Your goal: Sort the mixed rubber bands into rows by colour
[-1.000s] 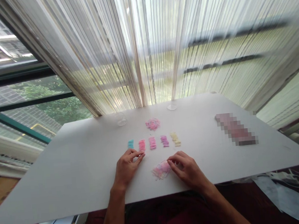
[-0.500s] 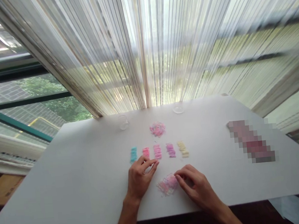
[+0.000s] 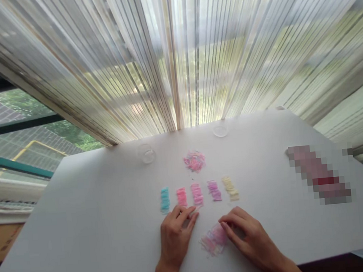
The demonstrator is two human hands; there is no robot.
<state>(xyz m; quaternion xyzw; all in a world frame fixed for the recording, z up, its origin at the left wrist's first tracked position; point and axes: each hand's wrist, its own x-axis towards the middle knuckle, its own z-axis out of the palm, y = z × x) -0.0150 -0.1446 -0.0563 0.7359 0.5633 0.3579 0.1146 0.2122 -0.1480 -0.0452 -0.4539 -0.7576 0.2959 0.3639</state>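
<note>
"Reaching where, the right hand [image 3: 221,222]?"
"Pastel pile's [image 3: 212,241] upper right side, near the table's [image 3: 97,228] front edge; fingertips together, contents unclear."
"Left hand [image 3: 174,235]?"
"Farther from the pile, just before the middle pink row [image 3: 197,194]; whether its fingertips meet, I cannot tell."

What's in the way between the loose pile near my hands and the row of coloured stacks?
Your left hand stands before the coral stack, with its fingertips by the near end of the middle pink stack. Between the near pile and the purple stack, nothing visible stands in the way.
</note>
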